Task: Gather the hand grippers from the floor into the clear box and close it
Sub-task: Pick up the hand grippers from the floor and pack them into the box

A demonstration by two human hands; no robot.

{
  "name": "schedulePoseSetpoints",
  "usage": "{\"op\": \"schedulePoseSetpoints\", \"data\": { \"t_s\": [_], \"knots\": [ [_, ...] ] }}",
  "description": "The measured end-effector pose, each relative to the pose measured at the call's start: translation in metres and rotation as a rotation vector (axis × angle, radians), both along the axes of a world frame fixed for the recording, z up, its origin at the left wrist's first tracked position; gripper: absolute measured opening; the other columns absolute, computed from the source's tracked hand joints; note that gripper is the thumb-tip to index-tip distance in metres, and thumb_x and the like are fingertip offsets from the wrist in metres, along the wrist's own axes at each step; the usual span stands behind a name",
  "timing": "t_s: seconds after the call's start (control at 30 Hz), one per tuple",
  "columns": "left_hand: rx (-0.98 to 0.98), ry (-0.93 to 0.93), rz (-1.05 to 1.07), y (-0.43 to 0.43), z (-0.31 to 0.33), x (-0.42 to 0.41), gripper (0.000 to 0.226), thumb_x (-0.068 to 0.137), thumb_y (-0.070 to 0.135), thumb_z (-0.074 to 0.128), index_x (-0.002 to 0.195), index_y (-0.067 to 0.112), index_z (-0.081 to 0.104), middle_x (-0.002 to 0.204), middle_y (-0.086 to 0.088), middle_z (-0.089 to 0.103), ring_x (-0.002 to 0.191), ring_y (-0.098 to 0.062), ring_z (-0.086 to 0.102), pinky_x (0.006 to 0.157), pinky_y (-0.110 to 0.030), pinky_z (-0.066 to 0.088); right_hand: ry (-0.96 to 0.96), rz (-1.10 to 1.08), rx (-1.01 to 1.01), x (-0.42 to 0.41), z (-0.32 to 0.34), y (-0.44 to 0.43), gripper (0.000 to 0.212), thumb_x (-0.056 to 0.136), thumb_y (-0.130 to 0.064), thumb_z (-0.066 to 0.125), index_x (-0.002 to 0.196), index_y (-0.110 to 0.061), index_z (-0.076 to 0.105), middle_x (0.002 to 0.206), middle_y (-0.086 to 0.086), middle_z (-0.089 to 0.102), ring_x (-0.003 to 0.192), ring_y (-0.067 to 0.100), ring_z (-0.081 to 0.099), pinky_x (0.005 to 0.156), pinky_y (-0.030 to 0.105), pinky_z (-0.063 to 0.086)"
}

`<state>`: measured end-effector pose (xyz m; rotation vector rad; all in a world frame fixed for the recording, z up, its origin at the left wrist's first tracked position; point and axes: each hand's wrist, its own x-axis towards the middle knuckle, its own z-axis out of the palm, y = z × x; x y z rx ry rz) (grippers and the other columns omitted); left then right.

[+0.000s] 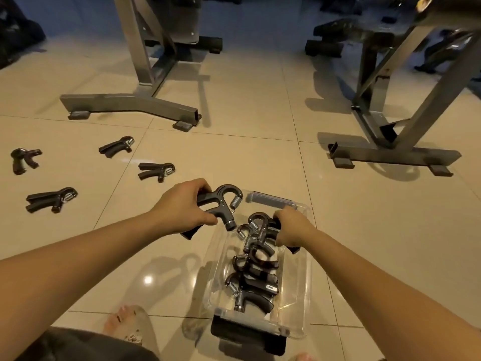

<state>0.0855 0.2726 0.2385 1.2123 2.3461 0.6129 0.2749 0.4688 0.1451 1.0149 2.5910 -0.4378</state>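
The clear box (303, 290) stands open on the tiled floor, with several black hand grippers (256, 280) piled inside. My left hand (182, 207) grips a black hand gripper (221, 204) by its handles, just above the box's far left corner. My right hand (292, 227) holds another hand gripper (260, 226) over the far end of the box, above the pile. Several more lie on the floor at the left: one (156, 171) nearest, one (117, 146) farther back, one (50, 199) and one (24, 160) at the far left.
Two grey metal gym frames stand beyond: one base (130, 106) at the upper left, another (393, 155) at the right. A dark lid or latch part (247, 337) lies at the box's near end. My foot (125, 324) is beside the box at the bottom.
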Motion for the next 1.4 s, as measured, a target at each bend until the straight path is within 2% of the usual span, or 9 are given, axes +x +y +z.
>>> {"op": "schedulePoseSetpoints", "data": {
  "t_s": [0.1, 0.27, 0.4, 0.57, 0.77, 0.93, 1.1, 1.27, 1.4],
  "knots": [
    [-0.011, -0.012, -0.003, 0.013, -0.016, -0.007, 0.055, 0.063, 0.04, 0.089, 0.108, 0.028, 0.059, 0.097, 0.011, 0.062, 0.086, -0.011, 0.06, 0.07, -0.031, 0.048, 0.049, -0.048, -0.006, 0.0, -0.04, -0.001, 0.041, 0.076, -0.013, 0.072, 0.116, -0.013, 0.063, 0.115, 0.006, 0.051, 0.101, 0.029, 0.057, 0.079, 0.039, 0.056],
    [-0.049, -0.048, -0.065, 0.038, -0.033, -0.012, 0.053, 0.064, 0.039, 0.089, 0.106, 0.029, 0.059, 0.097, 0.012, 0.063, 0.087, -0.011, 0.06, 0.076, -0.033, 0.051, 0.097, -0.089, -0.051, -0.008, -0.1, -0.007, 0.057, 0.075, -0.009, 0.071, 0.131, -0.014, 0.058, 0.127, 0.006, 0.052, 0.117, 0.028, 0.052, 0.094, 0.042, 0.053],
    [-0.081, -0.078, -0.08, 0.051, -0.042, -0.021, 0.05, 0.064, 0.039, 0.089, 0.104, 0.03, 0.059, 0.097, 0.012, 0.064, 0.086, -0.01, 0.061, 0.077, -0.035, 0.053, 0.089, -0.057, -0.011, -0.011, -0.126, -0.003, 0.054, 0.08, -0.007, 0.069, 0.132, -0.015, 0.057, 0.127, 0.005, 0.053, 0.113, 0.026, 0.055, 0.093, 0.04, 0.052],
    [-0.067, -0.139, -0.061, 0.065, -0.052, -0.035, 0.047, 0.064, 0.038, 0.089, 0.101, 0.03, 0.06, 0.094, 0.012, 0.065, 0.084, -0.01, 0.062, 0.074, -0.033, 0.053, 0.139, -0.083, 0.012, -0.013, -0.148, 0.009, 0.048, 0.08, -0.012, 0.072, 0.125, -0.019, 0.06, 0.116, 0.0, 0.058, 0.105, 0.023, 0.057, 0.091, 0.036, 0.049],
    [-0.064, -0.202, -0.064, 0.076, -0.059, -0.044, 0.046, 0.063, 0.035, 0.089, 0.1, 0.031, 0.061, 0.093, 0.011, 0.067, 0.083, -0.011, 0.064, 0.076, -0.035, 0.054, 0.142, -0.079, 0.041, -0.02, -0.168, 0.007, 0.059, 0.081, -0.015, 0.073, 0.137, -0.023, 0.054, 0.127, -0.003, 0.06, 0.122, 0.023, 0.053, 0.115, 0.046, 0.032],
    [-0.069, -0.19, -0.119, 0.079, -0.069, -0.049, 0.046, 0.064, 0.036, 0.089, 0.101, 0.032, 0.06, 0.094, 0.012, 0.066, 0.084, -0.01, 0.063, 0.076, -0.035, 0.054, 0.122, -0.06, 0.098, -0.016, -0.176, 0.005, 0.059, 0.082, -0.02, 0.075, 0.137, -0.022, 0.053, 0.133, -0.002, 0.059, 0.124, 0.025, 0.051, 0.109, 0.045, 0.039],
    [-0.049, -0.159, -0.192, 0.077, -0.067, -0.049, 0.05, 0.064, 0.04, 0.088, 0.104, 0.032, 0.059, 0.097, 0.014, 0.064, 0.086, -0.007, 0.061, 0.074, -0.031, 0.052, 0.148, -0.073, 0.071, -0.017, -0.147, 0.004, 0.059, 0.084, -0.022, 0.074, 0.139, -0.02, 0.052, 0.135, 0.001, 0.056, 0.127, 0.024, 0.05, 0.106, 0.04, 0.041],
    [-0.027, -0.137, -0.161, 0.073, -0.053, -0.045, 0.054, 0.064, 0.041, 0.089, 0.107, 0.029, 0.059, 0.098, 0.011, 0.063, 0.087, -0.013, 0.061, 0.076, -0.035, 0.052, 0.255, -0.168, -0.024, -0.019, -0.065, 0.003, 0.055, 0.09, -0.025, 0.072, 0.141, -0.016, 0.053, 0.136, 0.001, 0.06, 0.122, 0.021, 0.057, 0.102, 0.035, 0.047],
    [0.055, -0.189, -0.068, 0.07, -0.034, -0.032, 0.054, 0.062, 0.039, 0.09, 0.105, 0.026, 0.06, 0.096, 0.009, 0.065, 0.086, -0.014, 0.063, 0.077, -0.037, 0.055, 0.442, -0.317, -0.222, -0.024, 0.018, -0.006, 0.032, 0.096, -0.034, 0.062, 0.122, -0.016, 0.067, 0.111, -0.002, 0.071, 0.097, 0.015, 0.066, 0.085, 0.032, 0.052]
  ]
}}
